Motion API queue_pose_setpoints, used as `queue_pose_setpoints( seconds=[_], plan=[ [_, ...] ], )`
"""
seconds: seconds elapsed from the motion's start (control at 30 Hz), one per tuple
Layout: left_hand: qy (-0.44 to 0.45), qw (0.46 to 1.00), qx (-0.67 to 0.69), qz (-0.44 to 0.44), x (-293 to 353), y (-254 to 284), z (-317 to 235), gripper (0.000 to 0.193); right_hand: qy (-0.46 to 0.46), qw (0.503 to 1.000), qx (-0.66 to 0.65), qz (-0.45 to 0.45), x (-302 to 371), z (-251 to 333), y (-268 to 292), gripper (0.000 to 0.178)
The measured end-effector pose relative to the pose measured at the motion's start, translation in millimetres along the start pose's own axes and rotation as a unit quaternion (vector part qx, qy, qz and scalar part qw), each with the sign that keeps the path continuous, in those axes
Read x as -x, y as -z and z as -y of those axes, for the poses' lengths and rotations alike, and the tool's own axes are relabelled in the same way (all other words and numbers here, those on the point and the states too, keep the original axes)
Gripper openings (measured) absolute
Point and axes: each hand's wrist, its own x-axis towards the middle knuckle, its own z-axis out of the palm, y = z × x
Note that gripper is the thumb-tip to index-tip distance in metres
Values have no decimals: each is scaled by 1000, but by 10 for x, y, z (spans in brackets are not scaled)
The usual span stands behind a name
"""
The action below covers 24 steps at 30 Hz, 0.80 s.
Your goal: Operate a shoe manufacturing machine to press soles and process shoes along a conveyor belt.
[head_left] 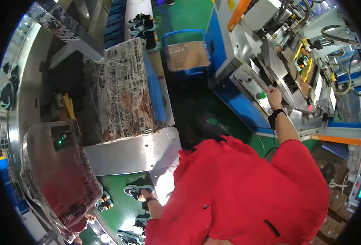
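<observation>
Low on the left, my left hand (144, 195) grips a dark sneaker (133, 190) with a pale sole, its fingers closed around the upper. Several similar sneakers sit below and beside it. My right arm reaches out to the machine on the right. There my right hand (274, 98), fingers curled, rests against the sloped control panel (249, 83), beside a green button (263, 95). Whatever is under those fingers is hidden. Farther into the machine, a dark shoe-like piece with orange and teal parts (301, 62) lies between yellow clamps (307, 70).
A wrapped conveyor machine (125, 92) with a metal edge stands left of me. More sneakers (143, 29) line the belt beyond it. A blue-framed cart (187, 56) with a brown board stands ahead. At the lower left, another person's hand (90, 217) shows beside a plastic-wrapped control box (58, 171).
</observation>
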Motion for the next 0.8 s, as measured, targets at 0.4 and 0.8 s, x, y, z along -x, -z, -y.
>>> queue_pose_setpoints(
  seconds=[0.4,0.8],
  plan=[
    [161,873,451,-96,1432,1390,-927,65,27,998,45,-39,-275,-502,-414,25],
    [-115,866,392,-289,2366,2658,-1823,57,20,997,-78,9,-371,-363,-725,26]
  ],
)
